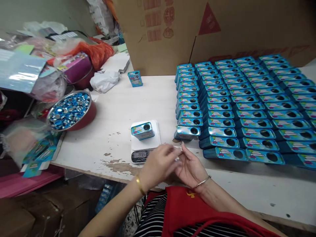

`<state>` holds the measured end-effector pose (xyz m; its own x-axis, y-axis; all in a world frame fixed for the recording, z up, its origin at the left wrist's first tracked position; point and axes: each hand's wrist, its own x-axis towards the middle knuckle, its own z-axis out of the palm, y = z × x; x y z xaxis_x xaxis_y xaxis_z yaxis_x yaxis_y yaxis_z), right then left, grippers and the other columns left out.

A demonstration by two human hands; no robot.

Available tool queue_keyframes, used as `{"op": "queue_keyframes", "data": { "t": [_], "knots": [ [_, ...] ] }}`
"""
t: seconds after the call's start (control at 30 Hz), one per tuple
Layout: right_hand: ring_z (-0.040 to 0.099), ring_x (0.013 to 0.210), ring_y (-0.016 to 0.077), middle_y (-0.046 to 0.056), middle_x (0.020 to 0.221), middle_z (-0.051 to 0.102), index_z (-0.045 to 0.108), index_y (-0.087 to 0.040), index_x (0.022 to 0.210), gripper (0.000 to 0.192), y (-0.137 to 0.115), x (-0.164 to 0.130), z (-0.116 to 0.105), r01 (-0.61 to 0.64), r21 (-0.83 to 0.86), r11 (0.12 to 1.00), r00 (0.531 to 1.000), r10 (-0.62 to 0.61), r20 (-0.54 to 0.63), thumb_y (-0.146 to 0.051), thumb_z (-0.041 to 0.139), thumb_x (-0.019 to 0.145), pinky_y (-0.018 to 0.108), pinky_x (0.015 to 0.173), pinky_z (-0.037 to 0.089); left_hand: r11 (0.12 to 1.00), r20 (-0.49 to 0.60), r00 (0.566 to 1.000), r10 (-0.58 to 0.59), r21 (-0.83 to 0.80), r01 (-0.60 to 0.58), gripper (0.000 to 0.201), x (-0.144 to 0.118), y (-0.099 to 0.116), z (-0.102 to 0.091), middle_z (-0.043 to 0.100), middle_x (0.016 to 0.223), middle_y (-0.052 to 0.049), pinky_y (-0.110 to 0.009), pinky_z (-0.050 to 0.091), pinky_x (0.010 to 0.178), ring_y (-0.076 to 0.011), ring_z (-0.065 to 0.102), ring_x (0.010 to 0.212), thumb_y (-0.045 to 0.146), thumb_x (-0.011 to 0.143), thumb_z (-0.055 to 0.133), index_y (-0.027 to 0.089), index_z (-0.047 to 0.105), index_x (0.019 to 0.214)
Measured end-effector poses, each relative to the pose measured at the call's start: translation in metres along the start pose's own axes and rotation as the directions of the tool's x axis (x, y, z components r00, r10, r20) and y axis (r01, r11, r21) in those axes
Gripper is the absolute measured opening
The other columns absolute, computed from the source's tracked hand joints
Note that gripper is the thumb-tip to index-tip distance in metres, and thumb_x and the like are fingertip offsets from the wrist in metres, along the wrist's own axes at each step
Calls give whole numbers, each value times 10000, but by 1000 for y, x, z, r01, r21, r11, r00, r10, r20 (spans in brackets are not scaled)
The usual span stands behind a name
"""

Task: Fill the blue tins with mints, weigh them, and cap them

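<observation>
My left hand [161,163], with a gold bracelet at the wrist, has its fingers closed over my right palm. My right hand [191,166] wears a silver bangle and is cupped palm up, thumb raised and fingers curled. Something small and whitish shows between the hands; its kind is hidden by the fingers. Just beyond my left hand, a blue tin [143,131] stands on a white digital scale [145,144] with a lit display. The round hole in the tin's top is uncovered. Another open-topped blue tin [188,131] stands near my right fingertips.
Rows of similar blue tins [222,123] cover the right side of the white table [111,115]. One blue tin [135,79] stands apart at the back. A metal bowl [86,120] of blue and silver caps sits left. A large cardboard box [158,49] closes off the back; bags [105,81] clutter the left.
</observation>
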<state>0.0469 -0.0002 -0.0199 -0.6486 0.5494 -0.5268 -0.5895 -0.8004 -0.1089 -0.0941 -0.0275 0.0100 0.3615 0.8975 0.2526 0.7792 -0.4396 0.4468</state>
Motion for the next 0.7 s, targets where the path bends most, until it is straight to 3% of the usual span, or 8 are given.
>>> {"op": "queue_keyframes", "data": {
  "t": [0.07, 0.13, 0.33, 0.5, 0.6, 0.7],
  "knots": [
    [674, 874, 133, 65, 924, 719, 684, -131, 953, 362, 1, -5, -6, 3, -1, 1000, 1000, -3, 4, -395, 437, 941, 239, 814, 547, 1000, 44, 999, -22, -12, 22, 198, -5, 11, 24, 575, 984, -73, -288, 492, 747, -162, 538, 884, 217, 915, 451, 170, 567, 1068],
    [656, 946, 137, 80, 971, 712, 679, -123, 1000, 401, 1, -11, -11, -6, -5, 1000, 1000, 5, -15, -419, 415, 944, 243, 867, 522, 998, 16, 998, -61, -6, 61, 184, -9, 14, 40, 570, 924, -58, -258, 479, 716, -147, 529, 837, 199, 924, 424, 166, 593, 989],
    [662, 836, 131, 93, 958, 709, 659, -110, 1068, 538, 2, -20, -15, -27, 20, 999, 997, 28, -78, -486, 291, 959, 247, 837, 524, 1000, -21, 999, -26, -9, 26, 225, -18, 10, 42, 553, 825, -57, -241, 465, 661, -128, 503, 738, 185, 919, 416, 140, 601, 799],
    [657, 922, 135, 89, 1031, 702, 653, -121, 1084, 533, 4, -22, -9, -46, 23, 999, 997, 47, -55, -487, 285, 959, 253, 899, 494, 988, -84, 995, -63, -144, 50, 178, -18, 9, 24, 563, 822, -49, -246, 488, 681, -122, 540, 760, 197, 919, 438, 150, 599, 859],
    [600, 1108, 164, 110, 1167, 660, 638, -124, 1111, 533, 4, -22, -5, -53, -22, 998, 999, 53, -8, -513, 316, 942, 289, 1005, 425, 981, -249, 963, -100, -188, 53, 104, -7, -3, -3, 581, 877, -52, -258, 500, 720, -123, 566, 821, 162, 897, 489, 158, 588, 927],
    [564, 1177, 204, 130, 1201, 643, 637, -132, 1106, 504, 4, -22, -4, -79, -71, 994, 997, 80, 20, -520, 376, 918, 338, 1061, 365, 994, -429, 897, -106, -77, 81, 81, 7, -25, -34, 588, 893, -45, -274, 499, 731, -127, 569, 839, 146, 869, 543, 170, 590, 930]
  ]
}}
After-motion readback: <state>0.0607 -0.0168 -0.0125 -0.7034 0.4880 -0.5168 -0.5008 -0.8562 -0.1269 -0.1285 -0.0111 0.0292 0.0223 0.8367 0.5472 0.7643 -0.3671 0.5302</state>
